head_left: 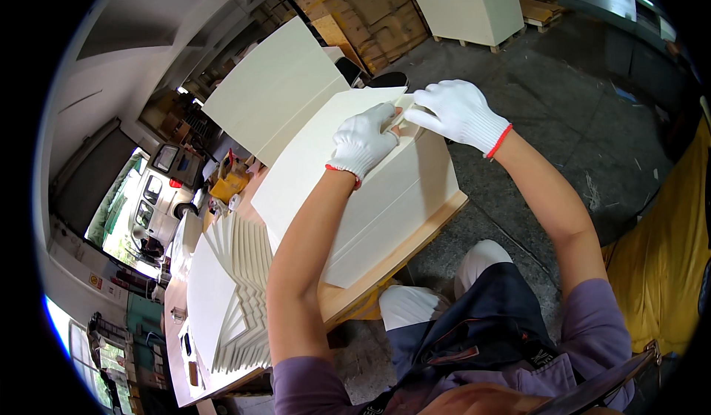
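A tall stack of large white card sheets [400, 193] stands in front of me on the wooden table. My left hand [366, 139], in a white knit glove with bare fingertips showing, lies on the stack's top near its far right corner, its fingers bent around the edge of the upper sheets. Against that same corner, my right hand [459, 115], gloved in white with a red cuff, has its fingers and thumb closed on the sheets' edge. How many sheets are between the fingers is hidden.
Fanned white sheets [241, 296] lie on the table at left. Behind the stack rises another pile of white board [278, 93]. A white block of sheets on a pallet [474, 15] stands far off by brown cartons [370, 15]. Yellow cloth [659, 252] hangs at right.
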Demonstrator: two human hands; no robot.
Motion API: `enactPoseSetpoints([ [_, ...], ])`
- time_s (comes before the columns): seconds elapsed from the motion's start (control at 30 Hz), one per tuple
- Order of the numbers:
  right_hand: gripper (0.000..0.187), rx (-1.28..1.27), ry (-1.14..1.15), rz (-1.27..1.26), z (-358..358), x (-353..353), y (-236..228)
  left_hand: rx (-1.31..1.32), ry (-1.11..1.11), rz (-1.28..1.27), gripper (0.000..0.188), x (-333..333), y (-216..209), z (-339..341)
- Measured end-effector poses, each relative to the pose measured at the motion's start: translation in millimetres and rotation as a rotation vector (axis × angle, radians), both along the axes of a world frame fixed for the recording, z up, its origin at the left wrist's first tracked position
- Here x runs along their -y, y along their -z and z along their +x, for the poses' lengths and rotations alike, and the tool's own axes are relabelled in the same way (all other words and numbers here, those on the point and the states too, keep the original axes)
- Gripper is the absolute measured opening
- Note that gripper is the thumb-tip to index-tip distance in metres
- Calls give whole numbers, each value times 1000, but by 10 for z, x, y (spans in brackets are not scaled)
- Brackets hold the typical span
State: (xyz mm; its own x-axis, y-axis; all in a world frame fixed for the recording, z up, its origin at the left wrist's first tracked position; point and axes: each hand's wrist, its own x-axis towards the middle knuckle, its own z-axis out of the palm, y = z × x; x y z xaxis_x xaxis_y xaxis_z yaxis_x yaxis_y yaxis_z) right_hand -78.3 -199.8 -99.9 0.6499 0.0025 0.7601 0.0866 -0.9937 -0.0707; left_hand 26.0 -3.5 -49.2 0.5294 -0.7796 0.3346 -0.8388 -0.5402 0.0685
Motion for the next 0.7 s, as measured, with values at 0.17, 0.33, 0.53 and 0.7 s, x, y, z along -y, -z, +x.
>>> enactPoseSetpoints([
  [0.17, 54, -117, -166, 674, 88, -138, 27, -239, 85, -47, 39, -122, 4, -9],
  [0.33, 61, -61, -144, 872, 171, -192, 164, -488, 168, -166, 40, -186, -13, -36],
  [0.53, 61, 23, -117, 838, 190, -238, 239, -480, 137, -172, 44, -191, -24, -114],
  [0.7, 59, 29, -115, 821, 144, -247, 230, -442, 236, -291, 39, -190, 22, -110],
])
